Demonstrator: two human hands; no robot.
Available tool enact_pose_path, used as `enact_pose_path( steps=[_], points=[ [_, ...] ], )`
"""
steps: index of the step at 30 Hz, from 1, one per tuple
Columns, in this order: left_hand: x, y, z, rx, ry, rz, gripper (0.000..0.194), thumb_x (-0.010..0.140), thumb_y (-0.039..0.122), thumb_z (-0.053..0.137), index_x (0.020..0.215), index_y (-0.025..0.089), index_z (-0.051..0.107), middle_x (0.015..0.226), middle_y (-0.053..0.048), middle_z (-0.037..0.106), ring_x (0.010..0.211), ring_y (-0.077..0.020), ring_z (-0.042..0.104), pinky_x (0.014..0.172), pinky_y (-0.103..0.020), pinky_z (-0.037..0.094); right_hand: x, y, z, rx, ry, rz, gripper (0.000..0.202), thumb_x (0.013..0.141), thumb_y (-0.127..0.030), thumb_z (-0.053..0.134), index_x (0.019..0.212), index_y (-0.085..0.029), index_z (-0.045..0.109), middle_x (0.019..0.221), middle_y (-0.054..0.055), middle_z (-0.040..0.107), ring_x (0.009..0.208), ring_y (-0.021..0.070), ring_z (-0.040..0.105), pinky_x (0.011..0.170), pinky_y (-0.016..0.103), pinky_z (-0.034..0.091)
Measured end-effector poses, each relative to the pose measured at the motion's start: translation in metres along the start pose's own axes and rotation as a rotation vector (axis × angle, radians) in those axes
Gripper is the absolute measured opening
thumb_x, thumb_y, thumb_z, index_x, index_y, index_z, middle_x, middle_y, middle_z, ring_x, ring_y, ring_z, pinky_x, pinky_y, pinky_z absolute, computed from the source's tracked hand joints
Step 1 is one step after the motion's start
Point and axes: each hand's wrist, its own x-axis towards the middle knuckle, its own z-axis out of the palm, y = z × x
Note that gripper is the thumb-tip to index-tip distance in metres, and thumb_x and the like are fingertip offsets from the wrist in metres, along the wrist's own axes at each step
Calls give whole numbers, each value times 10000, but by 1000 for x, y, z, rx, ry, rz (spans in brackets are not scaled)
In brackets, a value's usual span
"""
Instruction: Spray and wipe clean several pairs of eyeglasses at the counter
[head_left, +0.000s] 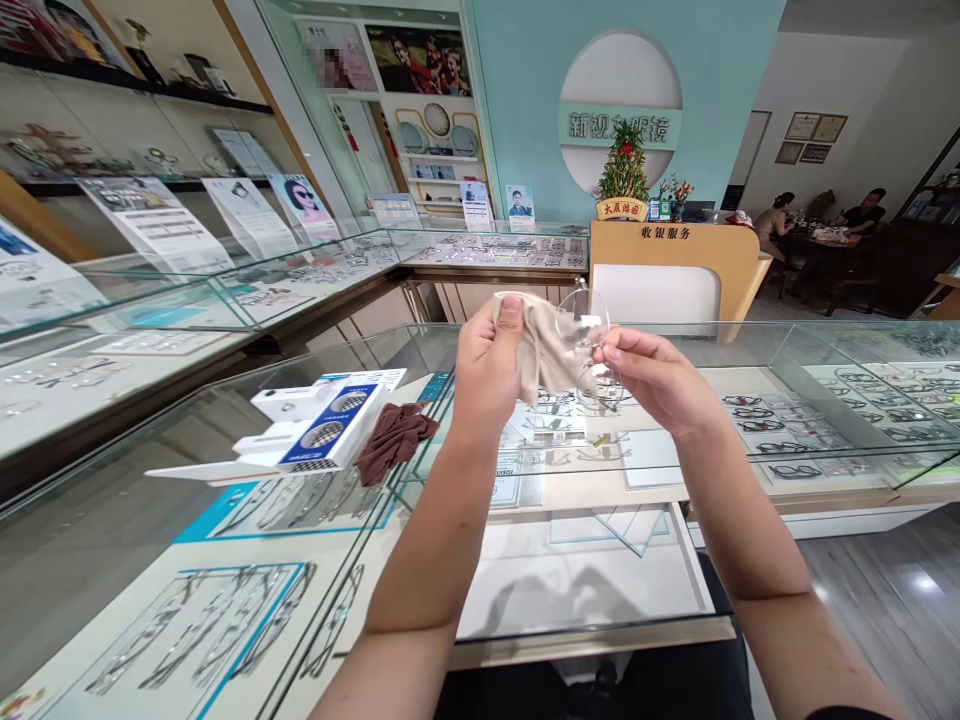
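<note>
A beige cloth (pixel 546 350) is gripped in my left hand (pixel 491 360), the thumb pressed on top of it. To its right, my right hand (pixel 656 375) pinches a pair of clear-lensed glasses (pixel 583 318) between thumb and fingertips. One round lens stands upright beside the cloth's right edge; the rest of the glasses is small and partly hidden by the fingers. Both hands are raised above the glass counter. On the counter left of my arms lie a crumpled brown cloth (pixel 396 440) and a white and blue box (pixel 330 425).
Below my hands is an open drawer (pixel 577 570). Glass display cases hold rows of glasses (pixel 757 425) at right and more glasses (pixel 202 620) at lower left. A reception desk (pixel 667 290) stands ahead. Two people (pixel 776 225) sit at a far table.
</note>
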Motion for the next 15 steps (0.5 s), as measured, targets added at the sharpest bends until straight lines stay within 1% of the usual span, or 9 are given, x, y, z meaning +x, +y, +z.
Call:
enact_pose_path(
  steps=[3, 5, 6, 7, 8, 10, 11, 13, 15],
  points=[
    [3, -1, -4, 22, 57, 71, 579, 894, 773, 701, 720, 242, 553, 657, 6, 498, 596, -134, 472, 556, -289, 430, -3, -8, -9, -26, 40, -11, 272, 782, -459, 886, 789, -250, 713, 1079, 51, 730, 1027, 211, 639, 900, 359, 509],
    [3, 1, -6, 91, 45, 164, 607, 919, 735, 698, 646, 237, 482, 628, 18, 414, 574, -129, 384, 555, -302, 394, -4, -10, -14, -31, 36, -10, 272, 808, -464, 861, 800, -247, 697, 1020, 52, 735, 1020, 217, 657, 920, 380, 516],
    [2, 4, -7, 150, 26, 234, 604, 925, 697, 716, 626, 234, 468, 632, 18, 411, 587, -132, 379, 576, -309, 395, -4, -10, -16, -36, 29, -9, 273, 818, -464, 852, 800, -246, 689, 970, 44, 729, 991, 212, 661, 921, 384, 516],
    [1, 7, -7, 215, -4, 310, 579, 913, 657, 753, 626, 232, 484, 653, 14, 446, 617, -138, 406, 608, -313, 411, -5, -11, -17, -46, 23, -9, 271, 825, -460, 843, 799, -244, 682, 920, 33, 718, 955, 204, 660, 916, 382, 514],
    [-1, 11, -8, 278, -42, 377, 528, 880, 625, 804, 654, 232, 533, 702, 3, 515, 666, -147, 454, 649, -317, 434, -5, -11, -18, -57, 17, -9, 264, 832, -453, 835, 798, -243, 679, 878, 22, 704, 918, 194, 653, 906, 376, 511],
    [-3, 18, -8, 372, -133, 431, 431, 775, 597, 904, 814, 238, 670, 913, -36, 668, 809, -179, 554, 730, -326, 482, -6, -11, -18, -84, -3, -3, 240, 849, -430, 811, 797, -238, 677, 835, 10, 689, 867, 178, 641, 882, 361, 499],
    [-4, 21, -8, 398, -181, 413, 467, 728, 600, 936, 931, 240, 718, 1043, -61, 707, 879, -199, 586, 753, -329, 497, -7, -12, -17, -92, -15, 2, 226, 856, -416, 797, 796, -235, 676, 824, 8, 686, 853, 174, 639, 870, 356, 495],
    [-5, 24, -9, 430, -263, 344, 621, 683, 618, 958, 1130, 239, 750, 1237, -104, 720, 960, -229, 614, 760, -330, 510, -8, -13, -16, -89, -35, 13, 205, 861, -387, 771, 782, -226, 671, 802, 6, 677, 824, 171, 638, 851, 351, 493],
    [-6, 24, -9, 452, -318, 319, 680, 687, 626, 953, 1215, 246, 756, 1290, -118, 729, 960, -233, 623, 741, -321, 508, -8, -15, -15, -71, -49, 26, 184, 858, -356, 752, 769, -218, 669, 782, 2, 664, 784, 165, 633, 829, 349, 496]
  ],
)
